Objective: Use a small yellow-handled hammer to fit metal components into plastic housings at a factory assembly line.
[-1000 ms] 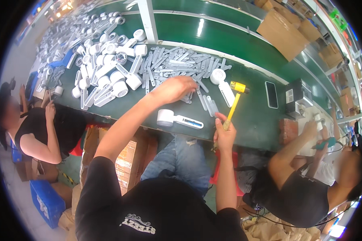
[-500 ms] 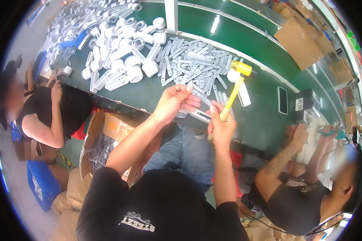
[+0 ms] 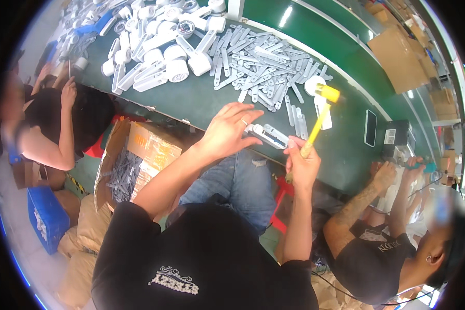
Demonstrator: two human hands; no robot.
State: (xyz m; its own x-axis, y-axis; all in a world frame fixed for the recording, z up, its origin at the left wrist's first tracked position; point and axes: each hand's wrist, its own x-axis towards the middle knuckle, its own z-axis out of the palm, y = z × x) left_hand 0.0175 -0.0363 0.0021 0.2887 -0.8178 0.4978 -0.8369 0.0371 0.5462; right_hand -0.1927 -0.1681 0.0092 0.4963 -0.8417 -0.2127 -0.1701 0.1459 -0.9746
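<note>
A whitish shower-head-like handle (image 3: 269,136) with a long dark slot lies at the table's near edge, between my hands. My left hand (image 3: 225,132) is open at its left end, thumb and fingers spread apart around that end; whether they touch it is hard to tell. My right hand (image 3: 303,166) is closed around the shaft of a yellow mallet (image 3: 318,126), its head pointing up and away. The right thumb and fingertip also reach the handle's right end. Beyond lie a pile of grey flat strips (image 3: 263,67) and a heap of white shower heads (image 3: 163,51).
A phone (image 3: 370,127) and a dark box (image 3: 399,135) are at the right of the green table (image 3: 341,155). A carton (image 3: 152,144) of grey strips stands below left, near a blue bin (image 3: 49,219). One person works at each side.
My left hand has let go of a grey strip and opened. The slotted handle now shows more fully between my hands. My right hand and the mallet have shifted right. The view has moved slightly.
</note>
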